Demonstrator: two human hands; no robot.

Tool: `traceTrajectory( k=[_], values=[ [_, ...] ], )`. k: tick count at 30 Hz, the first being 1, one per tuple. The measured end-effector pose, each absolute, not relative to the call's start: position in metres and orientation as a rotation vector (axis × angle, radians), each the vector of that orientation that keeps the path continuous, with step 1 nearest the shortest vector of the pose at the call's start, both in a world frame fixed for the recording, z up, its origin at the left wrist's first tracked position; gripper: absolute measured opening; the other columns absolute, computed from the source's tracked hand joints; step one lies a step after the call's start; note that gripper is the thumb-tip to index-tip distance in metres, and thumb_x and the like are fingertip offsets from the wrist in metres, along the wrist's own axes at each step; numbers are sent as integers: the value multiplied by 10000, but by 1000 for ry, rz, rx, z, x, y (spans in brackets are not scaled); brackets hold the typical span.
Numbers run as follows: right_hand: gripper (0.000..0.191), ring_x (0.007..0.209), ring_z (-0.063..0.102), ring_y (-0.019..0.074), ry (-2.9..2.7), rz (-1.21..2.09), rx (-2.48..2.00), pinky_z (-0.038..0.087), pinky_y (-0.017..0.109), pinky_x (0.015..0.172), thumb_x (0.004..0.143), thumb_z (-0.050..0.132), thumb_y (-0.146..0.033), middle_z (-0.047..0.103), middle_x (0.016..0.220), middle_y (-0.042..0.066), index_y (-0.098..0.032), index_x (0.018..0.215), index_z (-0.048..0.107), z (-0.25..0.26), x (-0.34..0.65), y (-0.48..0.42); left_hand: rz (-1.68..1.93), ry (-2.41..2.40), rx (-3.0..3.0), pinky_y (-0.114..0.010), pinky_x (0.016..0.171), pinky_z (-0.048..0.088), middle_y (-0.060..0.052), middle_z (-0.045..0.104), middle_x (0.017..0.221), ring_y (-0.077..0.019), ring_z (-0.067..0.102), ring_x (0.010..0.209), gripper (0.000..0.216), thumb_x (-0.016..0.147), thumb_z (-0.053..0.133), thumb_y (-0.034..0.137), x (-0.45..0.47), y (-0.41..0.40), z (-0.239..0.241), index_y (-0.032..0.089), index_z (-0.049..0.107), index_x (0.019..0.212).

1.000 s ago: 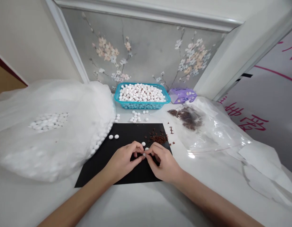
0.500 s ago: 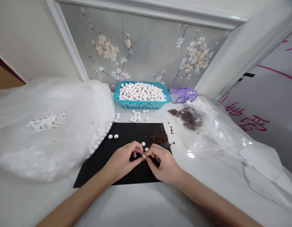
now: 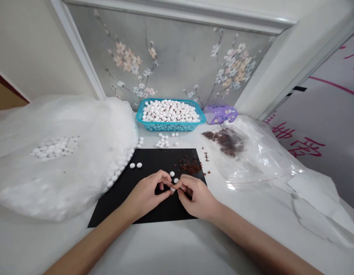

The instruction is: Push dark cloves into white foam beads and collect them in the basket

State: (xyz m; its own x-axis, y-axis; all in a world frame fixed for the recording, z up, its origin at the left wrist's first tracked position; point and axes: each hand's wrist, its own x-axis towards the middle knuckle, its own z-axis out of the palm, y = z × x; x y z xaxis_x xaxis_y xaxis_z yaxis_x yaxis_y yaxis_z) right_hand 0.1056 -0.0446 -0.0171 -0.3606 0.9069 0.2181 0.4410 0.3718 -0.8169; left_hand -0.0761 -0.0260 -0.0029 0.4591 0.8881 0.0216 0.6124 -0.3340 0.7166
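Note:
Over the black mat (image 3: 116, 202), my left hand (image 3: 150, 191) pinches a small white ball (image 3: 172, 189) between thumb and fingers. My right hand (image 3: 195, 196) meets it from the other side, its index fingertip at the ball and its thumb curled in close. Whatever may be between those right fingertips is too small to make out. Two more white balls (image 3: 172, 174) lie just beyond the fingers, and another pair (image 3: 139, 165) sits farther left on the mat. Small dark-brown pieces (image 3: 191, 167) are heaped at the mat's right side.
A blue plastic basket (image 3: 171, 126) full of white balls stands at the back, with loose balls (image 3: 162, 141) before it. On the left bulges a large translucent bag (image 3: 88, 183) of balls. Right of the mat lie a clear bag (image 3: 251, 164) with brown pieces and a purple packet (image 3: 221, 114).
My right index fingertip has shifted slightly over the pinched ball, and its thumb now sits a little apart from it. The whole view has drifted slightly; the other things stay put.

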Motion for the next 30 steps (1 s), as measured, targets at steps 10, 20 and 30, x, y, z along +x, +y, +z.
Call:
traceTrajectory(
  k=[10, 20, 30],
  values=[
    [146, 464, 403, 77, -1676, 482, -1514, 363, 229, 455, 774, 498, -205, 458, 678, -21, -168, 843, 621, -23, 142, -16, 551, 1206, 2258, -239, 639, 438, 25, 635, 767, -123, 561, 705, 153, 844, 524, 317, -77, -25, -6, 256, 635, 930],
    [135, 555, 509, 109, -1825, 348, -1531, 418, 248, 521, 808, 491, -238, 559, 788, 22, -179, 840, 608, -21, 137, -22, 605, 1051, 2527, -262, 714, 444, -6, 659, 853, -146, 552, 796, 158, 884, 470, 245, -75, -24, -5, 196, 611, 836],
    [256, 707, 602, 117, -2261, 178, -1455, 457, 231, 540, 907, 411, -270, 556, 966, 32, -245, 1043, 626, -21, 133, -24, 514, 1159, 2640, -338, 750, 402, -29, 594, 1001, -183, 528, 874, 135, 869, 442, 250, -73, -28, 0, 197, 535, 951]
  ],
)
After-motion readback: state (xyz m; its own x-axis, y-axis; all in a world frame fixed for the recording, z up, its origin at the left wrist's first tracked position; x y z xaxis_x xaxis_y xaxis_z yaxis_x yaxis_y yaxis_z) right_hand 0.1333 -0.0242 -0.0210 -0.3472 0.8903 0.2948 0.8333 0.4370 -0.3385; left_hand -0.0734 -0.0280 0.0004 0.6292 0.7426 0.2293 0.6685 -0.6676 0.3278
